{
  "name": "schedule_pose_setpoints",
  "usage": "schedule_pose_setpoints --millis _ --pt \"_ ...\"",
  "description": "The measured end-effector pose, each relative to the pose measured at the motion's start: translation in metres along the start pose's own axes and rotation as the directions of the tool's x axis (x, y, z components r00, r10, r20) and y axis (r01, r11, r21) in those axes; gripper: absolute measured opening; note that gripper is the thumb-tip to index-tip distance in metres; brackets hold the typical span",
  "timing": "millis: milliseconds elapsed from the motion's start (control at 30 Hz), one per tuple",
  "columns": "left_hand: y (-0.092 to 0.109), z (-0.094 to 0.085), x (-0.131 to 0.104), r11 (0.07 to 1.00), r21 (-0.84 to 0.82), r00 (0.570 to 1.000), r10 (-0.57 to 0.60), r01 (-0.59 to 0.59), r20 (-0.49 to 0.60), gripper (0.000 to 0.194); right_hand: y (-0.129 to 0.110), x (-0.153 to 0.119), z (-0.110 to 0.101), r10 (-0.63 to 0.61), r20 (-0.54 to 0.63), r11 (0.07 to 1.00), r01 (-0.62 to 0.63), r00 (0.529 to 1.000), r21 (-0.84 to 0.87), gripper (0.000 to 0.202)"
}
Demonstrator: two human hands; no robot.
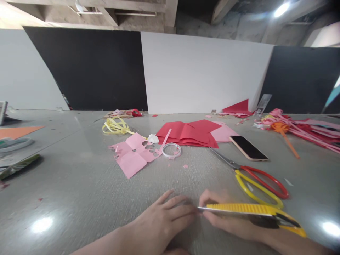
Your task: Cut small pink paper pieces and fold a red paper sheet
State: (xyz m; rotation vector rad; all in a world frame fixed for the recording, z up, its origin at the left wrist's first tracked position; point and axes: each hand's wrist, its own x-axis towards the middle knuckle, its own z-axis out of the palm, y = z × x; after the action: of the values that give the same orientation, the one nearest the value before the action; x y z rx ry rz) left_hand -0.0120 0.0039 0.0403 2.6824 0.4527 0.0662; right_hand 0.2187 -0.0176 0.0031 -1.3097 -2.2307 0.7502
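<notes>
My left hand (170, 217) lies low on the grey table (87, 184), fingers stretched toward the right and slightly apart. Whatever may be under its fingertips is hidden. Close beside it, my right hand (223, 217) is closed on a yellow utility knife (244, 209). The knife's thin blade points left, near the left fingertips, and its handle extends to the lower right. Motion blurs part of the right hand. Just beyond it lie scissors (235, 165) with one red and one yellow handle.
Pink paper with cut holes (131, 156), a tape roll (171, 151) and red folded paper (183, 134) lie ahead. A phone (248, 148) is at right, near pink and red strips (305, 129). Yellow ribbon (115, 126) sits farther left.
</notes>
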Motion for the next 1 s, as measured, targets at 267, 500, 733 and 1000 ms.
schedule_pose_setpoints --millis 267,500,733,1000 --pt "0.0009 -0.0006 0.0001 1.0 0.018 1.0 -0.015 0.015 0.026 0.06 0.0012 -0.0004 -0.0011 0.006 0.033 0.999 -0.008 0.999 0.044 0.004" --pt "0.0013 0.0002 -0.0002 1.0 0.003 1.0 -0.004 0.004 -0.002 0.06 0.0046 0.0009 -0.0023 0.032 0.037 0.999 -0.034 0.999 0.043 0.004" --pt "0.001 -0.0005 -0.0002 1.0 -0.003 1.0 -0.005 0.005 -0.009 0.059 0.0096 0.0019 0.0005 0.006 0.036 1.0 -0.007 0.999 0.026 0.004" --pt "0.0014 -0.0006 -0.0001 1.0 -0.006 1.0 -0.003 0.003 -0.013 0.058 0.01 0.001 0.002 0.02 0.025 0.998 -0.021 0.999 0.058 0.001"
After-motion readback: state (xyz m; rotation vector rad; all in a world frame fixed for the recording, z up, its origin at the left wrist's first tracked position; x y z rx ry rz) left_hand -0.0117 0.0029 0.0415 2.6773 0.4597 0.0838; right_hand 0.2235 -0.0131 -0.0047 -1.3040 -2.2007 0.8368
